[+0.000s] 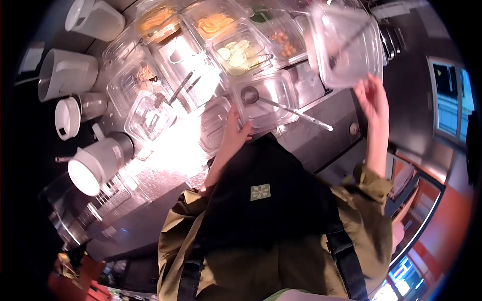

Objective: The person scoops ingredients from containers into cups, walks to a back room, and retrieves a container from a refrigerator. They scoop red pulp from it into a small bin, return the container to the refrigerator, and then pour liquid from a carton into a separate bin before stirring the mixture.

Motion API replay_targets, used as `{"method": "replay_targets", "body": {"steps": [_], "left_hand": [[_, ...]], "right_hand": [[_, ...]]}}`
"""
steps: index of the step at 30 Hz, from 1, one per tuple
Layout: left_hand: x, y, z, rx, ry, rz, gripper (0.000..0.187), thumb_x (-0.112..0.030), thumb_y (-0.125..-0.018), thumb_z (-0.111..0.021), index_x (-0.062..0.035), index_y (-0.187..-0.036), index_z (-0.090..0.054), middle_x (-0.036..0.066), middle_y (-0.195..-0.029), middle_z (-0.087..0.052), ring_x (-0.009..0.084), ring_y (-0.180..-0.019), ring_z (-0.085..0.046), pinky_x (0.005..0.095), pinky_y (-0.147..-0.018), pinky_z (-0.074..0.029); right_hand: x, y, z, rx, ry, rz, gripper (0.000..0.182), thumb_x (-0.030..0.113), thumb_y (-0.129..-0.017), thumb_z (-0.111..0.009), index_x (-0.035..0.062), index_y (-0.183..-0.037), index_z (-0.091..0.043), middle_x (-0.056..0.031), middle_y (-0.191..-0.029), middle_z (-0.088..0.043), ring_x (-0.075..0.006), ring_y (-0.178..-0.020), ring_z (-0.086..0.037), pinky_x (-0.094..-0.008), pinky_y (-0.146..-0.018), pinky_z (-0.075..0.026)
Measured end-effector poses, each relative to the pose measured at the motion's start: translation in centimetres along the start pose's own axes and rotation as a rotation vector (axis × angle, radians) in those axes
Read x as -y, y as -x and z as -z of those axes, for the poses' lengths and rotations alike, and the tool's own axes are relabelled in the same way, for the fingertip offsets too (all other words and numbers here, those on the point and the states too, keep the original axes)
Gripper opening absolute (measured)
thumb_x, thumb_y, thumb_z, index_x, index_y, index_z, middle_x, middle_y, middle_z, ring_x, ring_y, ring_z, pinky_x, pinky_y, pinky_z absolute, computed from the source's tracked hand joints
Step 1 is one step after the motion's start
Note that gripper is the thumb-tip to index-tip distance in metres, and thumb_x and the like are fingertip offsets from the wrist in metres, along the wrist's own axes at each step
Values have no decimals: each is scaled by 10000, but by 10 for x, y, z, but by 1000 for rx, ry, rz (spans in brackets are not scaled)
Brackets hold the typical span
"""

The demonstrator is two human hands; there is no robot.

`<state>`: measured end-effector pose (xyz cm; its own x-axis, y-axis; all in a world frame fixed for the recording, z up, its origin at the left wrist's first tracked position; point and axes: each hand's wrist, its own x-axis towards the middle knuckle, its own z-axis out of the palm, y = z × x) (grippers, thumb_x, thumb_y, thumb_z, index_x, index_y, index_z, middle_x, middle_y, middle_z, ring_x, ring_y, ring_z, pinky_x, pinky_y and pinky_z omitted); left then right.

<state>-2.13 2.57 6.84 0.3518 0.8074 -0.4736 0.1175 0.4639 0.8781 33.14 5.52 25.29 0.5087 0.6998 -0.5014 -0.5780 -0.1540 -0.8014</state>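
At the counter's front edge, my left hand [233, 134] has its thumb and fingers around the near left corner of a clear plastic container [287, 83]. A ladle [293, 111] lies in that container, its long handle sticking out over the right rim. My right hand [372, 99] is raised at the right, fingers closed on the lower rim of another clear plastic tub [374, 55], which is tilted and smeared by motion. Beside my left hand lies a clear lid [213, 128].
Tubs of lime slices [238, 56], orange slices [215, 24] and small orange-brown pieces [283, 44] stand at the back. Tongs [182, 88] lie on a brightly lit metal surface. White pitchers [70, 75] line the left side, with another white jug [88, 170] nearer.
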Motion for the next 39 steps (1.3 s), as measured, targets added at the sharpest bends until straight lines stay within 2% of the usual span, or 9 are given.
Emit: {"method": "replay_targets", "body": {"steps": [4, 7, 9, 11, 15, 18, 21, 28, 39], "left_hand": [[-20, -1, -27, 55, 297, 55, 735, -20, -867, -418, -107, -1405, 75, 239, -1297, -381, 309, -827, -638, 312, -628, -548], [16, -19, -35, -103, 491, 331, 589, 2, -846, -425, -88, -1363, -156, 183, -1126, -494, 299, -811, -643, 330, -582, -556], [17, -15, -37, -139, 401, 190, 476, 64, -785, -416, -17, -1250, -358, 129, -1017, -542, 232, -847, -598, 336, -647, -547], [20, 0, -49, -242, 563, -45, 438, 76, -784, -417, -3, -1214, -407, 115, -1030, -535, 194, -871, -555, 322, -644, -538], [4, 73, -49, -359, 742, -30, 521, 85, -789, -394, -17, -1292, -307, 150, -1230, -428, 236, -1072, -506, 363, -708, -558], [11, 151, -37, -401, 877, -111, 613, 86, -813, -361, -52, -1368, -139, 179, -1421, -172, 319, -1241, -363, 450, -756, -560], [18, 238, -27, -545, 850, -139, 658, 41, -856, -324, -134, -1408, -12, 181, -1436, -125, 393, -951, -588, 387, -677, -584], [127, 436, -4, -966, 970, -354, 693, 68, -816, -343, -161, -1401, -51, 168, -1268, -410, 354, -799, -639, 387, -686, -579], [312, 746, 85, -1443, 1287, -538, 663, 9, -864, -409, -231, -1399, -99, 154, -1339, -325, 449, -893, -588, 430, -655, -574]], "right_hand": [[-2, 12, 87, -95, -58, -49, 92, 66, -814, -610, 52, -775, -527, -30, -647, -510, -186, -666, -594, -279, -560, -528], [-7, 5, 150, -25, -57, -92, 63, 99, -826, -604, 81, -800, -550, -15, -676, -562, -179, -652, -605, -301, -585, -512], [-8, -3, 186, 14, -66, -112, 90, 90, -805, -613, 48, -872, -571, -42, -832, -621, -149, -703, -586, -295, -650, -499], [-2, 0, 194, -6, -42, -128, 66, 103, -804, -619, 79, -816, -558, -17, -694, -573, -175, -677, -602, -302, -622, -498], [7, -2, 204, 114, 44, -141, 110, 97, -797, -618, 38, -871, -559, -48, -816, -599, -149, -729, -592, -285, -682, -513], [-4, 5, 174, 214, 124, -99, 71, 96, -810, -599, 49, -839, -555, -37, -809, -584, -147, -761, -595, -284, -690, -514], [-25, 46, 113, 350, 206, -119, 55, 98, -817, -588, 62, -843, -554, -26, -802, -580, -134, -734, -585, -277, -677, -510], [-166, 120, -10, 740, 421, -358, 58, 119, -802, -594, 90, -827, -550, -4, -730, -579, -133, -637, -560, -258, -565, -467], [-483, 487, -177, 1023, 554, -755, 93, 151, -793, -598, 90, -807, -530, -48, -755, -589, -163, -622, -563, -280, -540, -479]]}}
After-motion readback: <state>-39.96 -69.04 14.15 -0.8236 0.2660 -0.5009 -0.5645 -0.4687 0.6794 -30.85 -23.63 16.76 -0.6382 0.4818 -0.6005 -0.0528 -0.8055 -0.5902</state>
